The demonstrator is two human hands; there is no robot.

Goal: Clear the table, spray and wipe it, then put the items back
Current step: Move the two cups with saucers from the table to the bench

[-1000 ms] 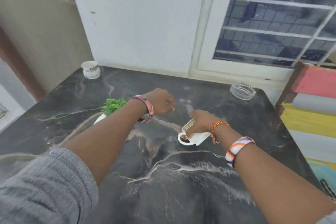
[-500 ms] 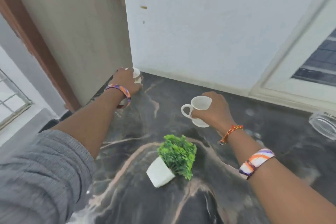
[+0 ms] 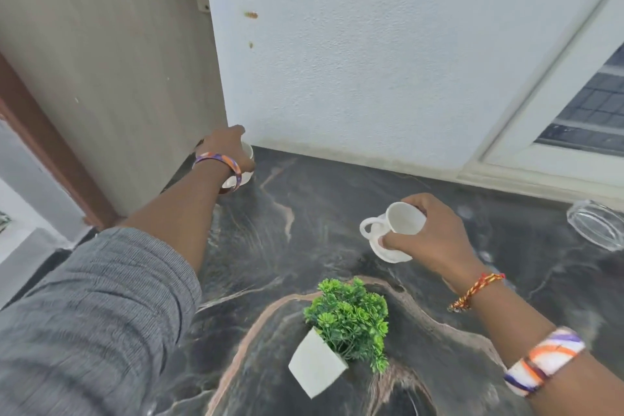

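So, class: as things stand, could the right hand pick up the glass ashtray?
Probably not yet: the right hand already grips a white cup. The glass ashtray sits unobstructed beside it on the table.

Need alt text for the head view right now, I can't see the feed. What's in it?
The person's right hand holds a white cup tilted above the dark marble table, while the left hand grips a second white cup at the far left corner. A small green potted plant sits near the front, a glass ashtray at the right.

A wooden door [image 3: 101, 61] beside a white wall [image 3: 371, 54] and window [image 3: 587, 111]
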